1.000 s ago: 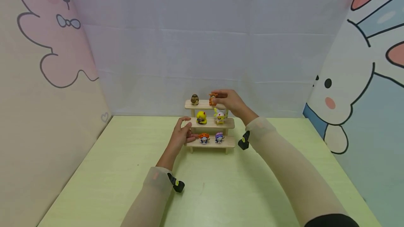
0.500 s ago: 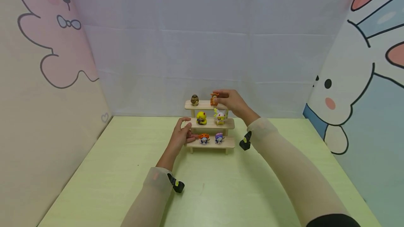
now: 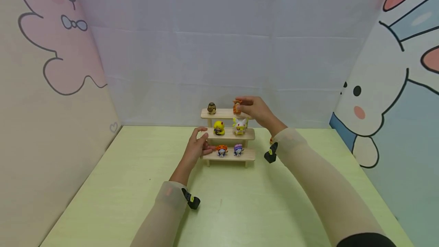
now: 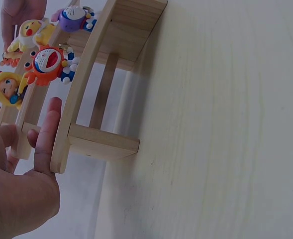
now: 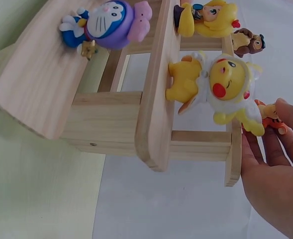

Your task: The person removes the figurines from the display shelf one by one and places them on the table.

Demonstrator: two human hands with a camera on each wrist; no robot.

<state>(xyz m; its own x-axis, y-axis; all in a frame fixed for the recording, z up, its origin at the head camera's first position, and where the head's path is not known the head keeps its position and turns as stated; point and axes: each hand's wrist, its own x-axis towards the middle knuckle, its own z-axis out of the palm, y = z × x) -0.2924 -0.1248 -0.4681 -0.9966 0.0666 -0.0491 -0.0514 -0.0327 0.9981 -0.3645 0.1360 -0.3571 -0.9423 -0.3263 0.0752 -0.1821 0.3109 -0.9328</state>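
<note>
A three-tier wooden display stand (image 3: pixel 228 133) carries small figurines. My right hand (image 3: pixel 257 111) pinches an orange tiger figurine (image 3: pixel 237 107) at the right of the top tier; the fingers cover part of it in the right wrist view. On the stand's left side, my left hand (image 3: pixel 194 148) grips the end of the middle board, with one finger (image 4: pixel 48 132) lying along the bottom tier. A brown owl figurine (image 3: pixel 211 108) sits top left. The middle tier bears a yellow-haired figurine (image 3: pixel 218 128) and a white-and-yellow one (image 5: pixel 226 84). Below are a red crab-hooded figurine (image 4: pixel 49 63) and a purple-hooded one (image 5: pixel 109 25).
The stand rests on a pale green-yellow table (image 3: pixel 219 209), near its back edge. A white cloth backdrop (image 3: pixel 219 48) rises behind. Cartoon-printed panels stand at the left and right. A small orange-yellow item (image 3: pixel 271 140) shows partly behind the right wrist camera.
My right hand has shifted slightly to the right along the top tier, with the tiger figurine between its fingers. The left hand has stayed at the stand's left side.
</note>
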